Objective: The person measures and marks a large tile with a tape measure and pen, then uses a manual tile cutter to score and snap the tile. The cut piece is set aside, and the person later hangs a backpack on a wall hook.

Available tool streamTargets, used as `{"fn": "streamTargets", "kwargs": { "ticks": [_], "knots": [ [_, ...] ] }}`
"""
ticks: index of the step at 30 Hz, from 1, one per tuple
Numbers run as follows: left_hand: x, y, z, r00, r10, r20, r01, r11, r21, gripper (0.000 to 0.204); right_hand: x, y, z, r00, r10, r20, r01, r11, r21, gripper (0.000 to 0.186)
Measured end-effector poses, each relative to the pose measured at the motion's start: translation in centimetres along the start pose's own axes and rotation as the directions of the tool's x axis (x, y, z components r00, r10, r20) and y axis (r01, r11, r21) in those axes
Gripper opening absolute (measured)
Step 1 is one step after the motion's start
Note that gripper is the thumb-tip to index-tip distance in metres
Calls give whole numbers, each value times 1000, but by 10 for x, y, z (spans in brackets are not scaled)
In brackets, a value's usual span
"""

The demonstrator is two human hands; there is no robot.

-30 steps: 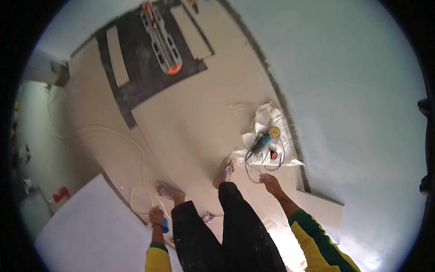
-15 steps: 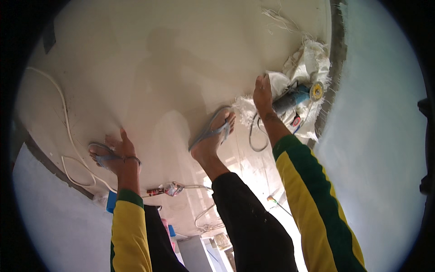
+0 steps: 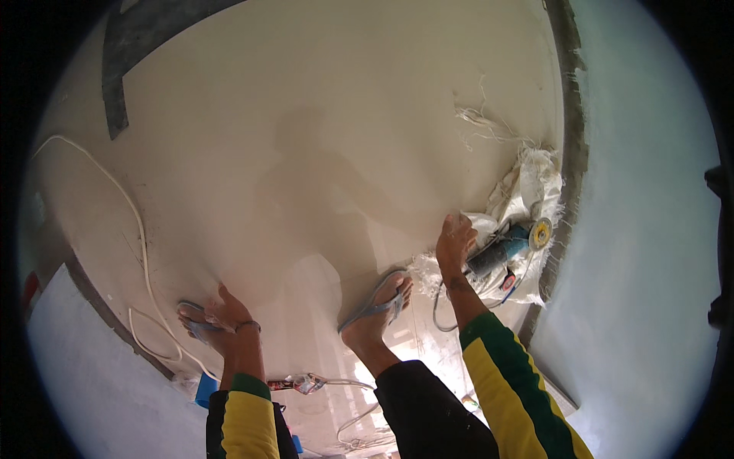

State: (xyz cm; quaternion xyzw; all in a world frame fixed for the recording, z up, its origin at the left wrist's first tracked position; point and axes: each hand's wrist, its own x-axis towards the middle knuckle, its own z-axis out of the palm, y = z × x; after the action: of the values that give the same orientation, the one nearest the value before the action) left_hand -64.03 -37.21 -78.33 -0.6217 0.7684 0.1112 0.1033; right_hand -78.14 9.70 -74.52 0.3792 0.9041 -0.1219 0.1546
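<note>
Pale cream floor [image 3: 321, 138] fills most of the view, smooth and dusty, with a dark grey strip [image 3: 122, 69] at the upper left and a rough grey edge [image 3: 569, 115] running down the right, where a light bluish wall [image 3: 650, 229] begins. A white cable [image 3: 141, 229] curves over the floor on the left.

On the right, the right hand [image 3: 455, 243] reaches down with fingers spread, loose and grasping nothing, its tips at the near end of an angle grinder [image 3: 505, 249]; whether it touches the tool cannot be told. The grinder has a teal body and a yellowish disc, and lies on a crumpled white woven sack [image 3: 535, 183] close against the grey edge, frayed threads trailing off the sack's upper end. A small red-and-white round label shows just below the tool.

The left hand [image 3: 225, 317] hangs open and slack over the left foot's sandal [image 3: 195, 325], holding nothing. A foot in a grey flip-flop [image 3: 375, 306] stands between the two hands. Near the lower edge lies a small red-and-clear wrapper [image 3: 302, 382], with a blue object [image 3: 205, 390] beside it.
</note>
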Motion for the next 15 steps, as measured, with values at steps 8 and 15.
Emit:
{"fn": "streamTargets", "kwargs": {
  "ticks": [8,15],
  "knots": [
    [5,9,-33,990,123,-72,-116,989,90,76,6,0,-23,996,-84,15,85,996,-41,53],
    [22,0,-73,984,81,161,-122,956,265,98,9,-18,-86,975,26,221,28,971,-235,67]
  ]
}}
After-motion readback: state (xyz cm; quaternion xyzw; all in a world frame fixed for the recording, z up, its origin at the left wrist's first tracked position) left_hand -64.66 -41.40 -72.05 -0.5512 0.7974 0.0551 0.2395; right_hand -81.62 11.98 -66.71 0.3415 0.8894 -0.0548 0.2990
